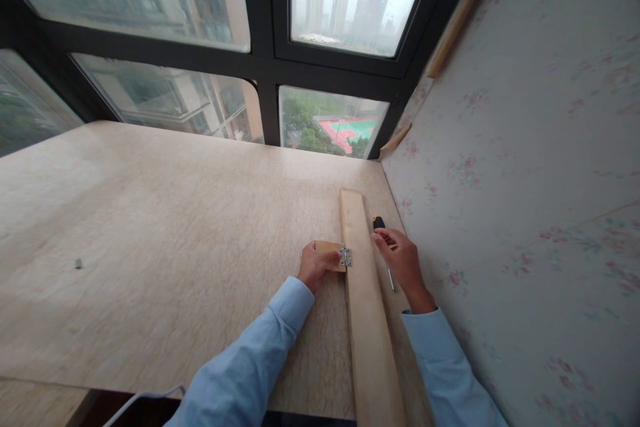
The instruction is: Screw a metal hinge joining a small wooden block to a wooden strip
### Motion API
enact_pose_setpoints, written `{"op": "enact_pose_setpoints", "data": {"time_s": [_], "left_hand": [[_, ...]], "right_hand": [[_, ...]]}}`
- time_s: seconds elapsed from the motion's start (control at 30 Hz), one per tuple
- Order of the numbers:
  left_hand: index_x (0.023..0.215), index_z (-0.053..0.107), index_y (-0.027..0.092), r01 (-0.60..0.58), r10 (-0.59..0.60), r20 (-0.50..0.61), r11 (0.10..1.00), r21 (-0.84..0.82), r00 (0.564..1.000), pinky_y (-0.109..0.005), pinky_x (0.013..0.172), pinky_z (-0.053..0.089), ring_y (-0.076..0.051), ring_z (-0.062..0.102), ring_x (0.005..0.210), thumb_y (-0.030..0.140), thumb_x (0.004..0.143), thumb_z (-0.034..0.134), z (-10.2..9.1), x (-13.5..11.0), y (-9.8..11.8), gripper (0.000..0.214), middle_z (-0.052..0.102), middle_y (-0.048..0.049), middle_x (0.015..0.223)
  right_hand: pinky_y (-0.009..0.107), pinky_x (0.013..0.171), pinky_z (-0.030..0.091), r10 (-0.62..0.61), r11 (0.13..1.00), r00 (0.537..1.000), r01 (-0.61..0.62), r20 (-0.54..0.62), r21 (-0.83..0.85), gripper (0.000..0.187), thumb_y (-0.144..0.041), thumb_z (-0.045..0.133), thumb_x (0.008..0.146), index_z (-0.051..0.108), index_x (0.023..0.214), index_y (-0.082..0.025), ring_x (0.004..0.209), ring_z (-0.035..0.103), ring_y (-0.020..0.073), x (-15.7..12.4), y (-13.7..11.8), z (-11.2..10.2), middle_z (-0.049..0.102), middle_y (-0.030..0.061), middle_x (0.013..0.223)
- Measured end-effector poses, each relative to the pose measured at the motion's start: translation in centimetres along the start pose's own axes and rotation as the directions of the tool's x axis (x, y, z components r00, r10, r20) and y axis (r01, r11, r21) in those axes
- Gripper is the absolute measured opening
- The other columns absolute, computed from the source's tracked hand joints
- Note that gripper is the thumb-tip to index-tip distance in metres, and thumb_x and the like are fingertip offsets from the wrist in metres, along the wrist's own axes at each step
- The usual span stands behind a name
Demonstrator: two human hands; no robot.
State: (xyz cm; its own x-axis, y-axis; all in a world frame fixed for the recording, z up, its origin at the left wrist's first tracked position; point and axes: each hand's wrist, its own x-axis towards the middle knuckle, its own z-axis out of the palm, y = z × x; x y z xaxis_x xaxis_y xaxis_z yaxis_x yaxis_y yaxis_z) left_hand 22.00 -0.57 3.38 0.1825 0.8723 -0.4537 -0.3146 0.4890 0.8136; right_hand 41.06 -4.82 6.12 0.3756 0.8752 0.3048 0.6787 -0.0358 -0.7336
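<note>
My left hand (316, 265) is closed on a small wooden block (327, 246), its thumb lying by a silver hinge (346, 256). The block butts against the left side of a long wooden board (367, 320), and the hinge spans the joint between the two. To the right of the board, my right hand (400, 260) has its fingers closed around the middle of a screwdriver (379, 222). The black and yellow handle shows above the fingers, and the thin metal shaft points down toward me. My fingers cover the part between.
Both hands work over a beige marbled sill (200, 227). A small grey piece (77, 263) lies far left. Dark window frames (265, 67) border the back, and a floral-papered wall (520, 147) rises close on the right. A white cable (145, 397) runs along the front edge.
</note>
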Motion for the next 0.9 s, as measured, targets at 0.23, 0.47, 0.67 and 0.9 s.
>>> {"op": "enact_pose_setpoints", "data": {"time_s": [0.23,0.47,0.67,0.9], "left_hand": [[0.075,0.061,0.013,0.002,-0.002,0.015,1.0,0.012,1.0,-0.03,0.057,0.053,-0.018,0.064,0.062,0.01,0.045,0.079,-0.1,0.1,0.0,0.034,0.069,-0.0046,0.071],[0.077,0.063,0.012,0.002,-0.002,0.033,1.0,0.009,0.999,-0.03,0.058,0.053,-0.019,0.065,0.062,0.013,0.044,0.081,-0.3,0.3,-0.2,0.037,0.071,-0.0064,0.072],[0.077,0.063,0.012,0.0,-0.001,0.045,1.0,0.011,0.999,-0.03,0.057,0.053,-0.018,0.065,0.06,0.013,0.045,0.08,-0.3,0.2,-0.1,0.036,0.071,-0.0063,0.071],[0.077,0.063,0.012,0.0,-0.001,0.036,1.0,0.024,0.999,-0.03,0.055,0.053,-0.019,0.065,0.06,0.014,0.045,0.08,-0.2,0.1,0.0,0.036,0.071,-0.006,0.071]], "right_hand": [[0.031,0.061,0.044,0.214,0.96,0.977,-0.211,-0.006,-0.185,0.03,-0.042,0.07,0.072,0.07,0.09,-0.018,0.069,0.064,0.023,1.8,3.6,0.3,0.07,0.0088,0.077],[0.029,0.052,0.04,0.301,0.953,0.952,-0.302,0.047,0.007,0.013,-0.032,0.069,0.064,0.063,0.058,-0.022,0.058,0.062,0.0216,1.7,3.8,0.6,0.066,0.0047,0.057],[0.031,0.058,0.052,0.27,0.872,0.951,-0.309,0.154,0.38,0.036,-0.053,0.054,0.079,0.066,0.08,-0.019,0.062,0.065,0.0185,1.9,1.8,-0.7,0.07,0.0056,0.076],[0.038,0.077,0.058,0.051,0.652,0.986,-0.154,0.16,0.743,0.047,-0.055,0.07,0.077,0.062,0.109,-0.022,0.084,0.071,0.0222,3.3,-4.5,-2.9,0.073,0.0073,0.095]]}}
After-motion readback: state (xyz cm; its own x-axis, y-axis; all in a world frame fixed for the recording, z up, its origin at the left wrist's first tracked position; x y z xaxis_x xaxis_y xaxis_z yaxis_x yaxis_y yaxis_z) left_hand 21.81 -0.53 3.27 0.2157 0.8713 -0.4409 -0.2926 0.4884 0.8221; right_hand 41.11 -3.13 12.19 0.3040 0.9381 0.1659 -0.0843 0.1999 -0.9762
